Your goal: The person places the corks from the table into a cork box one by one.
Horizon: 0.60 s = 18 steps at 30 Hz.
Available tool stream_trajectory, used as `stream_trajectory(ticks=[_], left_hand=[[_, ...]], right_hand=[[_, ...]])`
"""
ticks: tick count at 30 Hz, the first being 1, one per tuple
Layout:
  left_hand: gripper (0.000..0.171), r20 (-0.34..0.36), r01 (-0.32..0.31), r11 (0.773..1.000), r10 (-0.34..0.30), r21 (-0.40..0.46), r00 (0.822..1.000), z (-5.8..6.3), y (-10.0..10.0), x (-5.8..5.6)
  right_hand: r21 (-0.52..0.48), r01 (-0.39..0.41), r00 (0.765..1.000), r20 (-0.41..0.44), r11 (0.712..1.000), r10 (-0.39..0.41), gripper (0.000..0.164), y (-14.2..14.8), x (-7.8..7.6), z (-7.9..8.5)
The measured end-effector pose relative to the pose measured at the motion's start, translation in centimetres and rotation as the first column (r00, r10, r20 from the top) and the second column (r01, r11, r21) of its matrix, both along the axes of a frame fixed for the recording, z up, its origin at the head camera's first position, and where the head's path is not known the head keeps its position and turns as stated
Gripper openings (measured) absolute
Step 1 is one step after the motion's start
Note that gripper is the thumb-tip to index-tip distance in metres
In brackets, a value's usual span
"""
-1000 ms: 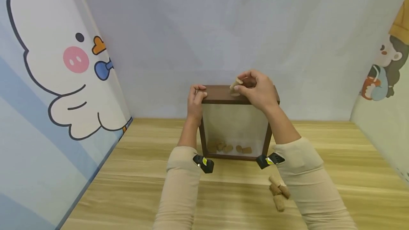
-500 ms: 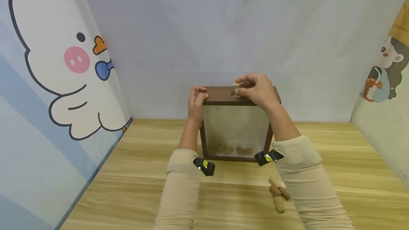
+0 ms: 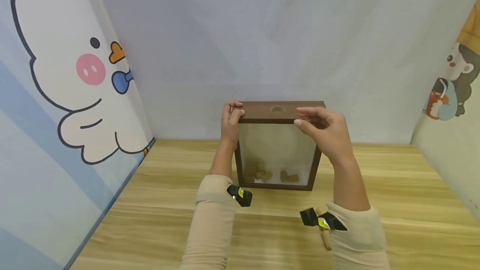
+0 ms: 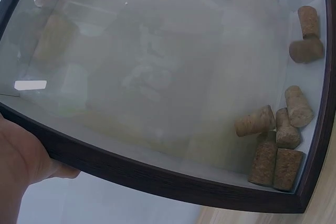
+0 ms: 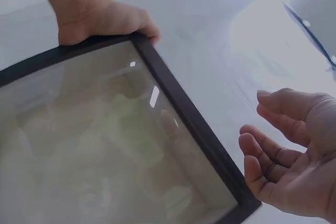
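A dark brown shadow box frame [image 3: 255, 110] with a clear front stands upright on the table. Its top has a round hole [image 3: 278, 110]. Over the upper left corner my left hand [image 3: 230, 123] grips the frame, fingers on top. My right hand [image 3: 330, 132] is just off the top's right part, thumb and fingers apart, holding nothing. Several wine corks [image 4: 255, 121] lie inside along the bottom, seen through the pane in the left wrist view. A brownish blur shows behind the pane below the hole there; I cannot tell what it is.
Loose corks [image 3: 325, 240] lie on the wooden table [image 3: 157, 203] at the front right, partly hidden by the right wrist's camera and sleeve. A pale cloth wall [image 3: 262, 32] stands behind the box, with printed cartoon panels at both sides.
The cork that my right hand pinched at the hole has been let go and is gone from the top. That hand has moved right and toward me. The left hand stays put.
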<state>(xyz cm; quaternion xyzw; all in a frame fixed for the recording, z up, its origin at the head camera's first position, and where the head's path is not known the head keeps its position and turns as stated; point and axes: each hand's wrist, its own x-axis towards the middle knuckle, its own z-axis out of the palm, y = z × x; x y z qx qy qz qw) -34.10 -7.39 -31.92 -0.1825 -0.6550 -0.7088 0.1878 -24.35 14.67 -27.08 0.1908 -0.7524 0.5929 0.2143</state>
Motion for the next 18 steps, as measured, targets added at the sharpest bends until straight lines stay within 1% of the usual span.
stream_trajectory(ticks=[2,5,9,15,18], left_hand=[[0.017,-0.002,-0.002,1.000,0.002,0.004,1.000,0.0,0.1,0.0],[0.016,-0.002,-0.003,1.000,0.003,0.005,1.000,0.0,0.1,0.0],[0.015,0.004,0.004,1.000,-0.004,0.008,1.000,0.2,0.1,0.1],[0.017,0.015,0.005,1.000,-0.005,0.027,1.000,0.1,0.1,0.1],[0.016,0.013,0.003,1.000,-0.003,0.028,1.000,0.1,0.1,0.1]], right_hand=[[-0.061,-0.002,1.000,-0.012,0.998,0.002,0.027,0.6,1.1,-1.0],[-0.122,0.017,1.000,0.009,0.992,-0.016,0.023,1.4,2.4,-2.5],[-0.147,0.037,0.998,0.054,0.988,-0.029,0.021,2.3,3.6,-4.3],[-0.098,0.047,0.994,0.102,0.994,-0.037,0.024,3.4,4.7,-6.6],[-0.050,0.048,0.992,0.120,0.998,-0.042,0.023,4.1,4.9,-7.6]])
